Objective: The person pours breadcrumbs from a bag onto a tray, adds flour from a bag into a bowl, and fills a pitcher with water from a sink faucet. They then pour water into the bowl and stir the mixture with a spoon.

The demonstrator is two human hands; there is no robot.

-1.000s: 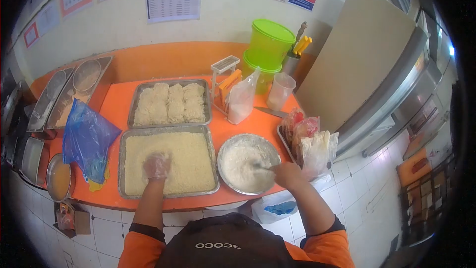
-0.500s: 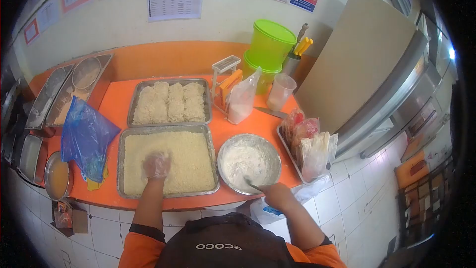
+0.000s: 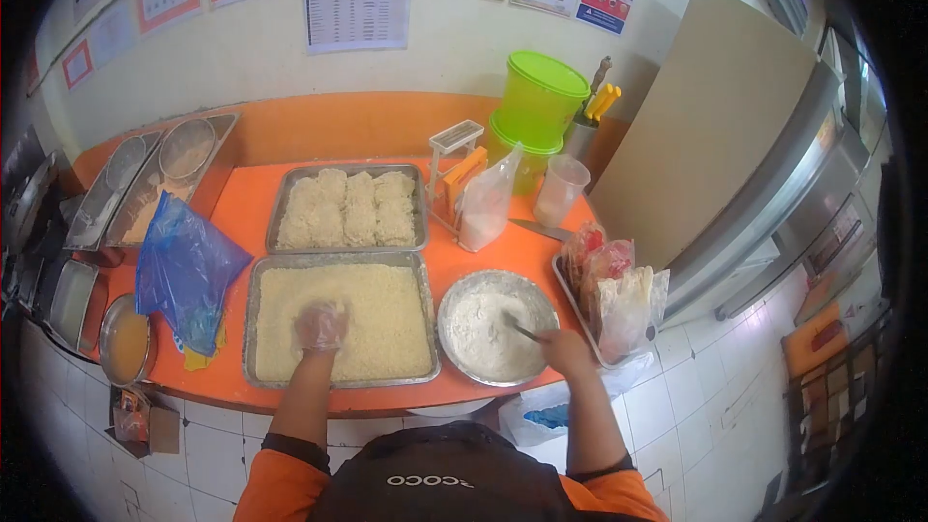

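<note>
- Out on the left, a blue plastic bag [image 3: 191, 266] slumps beside the near tray [image 3: 338, 383].
- Into that tray, and there's the left hand [image 3: 321, 327], gloved in clear plastic, down on the pale crumbs [image 3: 387, 319], left of their middle. Fingers spread or curled round something? Can't tell from here!
- Just right of the tray, the metal bowl [image 3: 449, 350], white mixture [image 3: 477, 324] inside.
- And here's the key line: the utensil [image 3: 523, 331] slants from its near-right handle to its far-left head, down in the mixture.
- At the handle end, the bare right hand [image 3: 568, 352], fingers closed around it, bowl lying far-left of them; the left hand is well apart.
</note>
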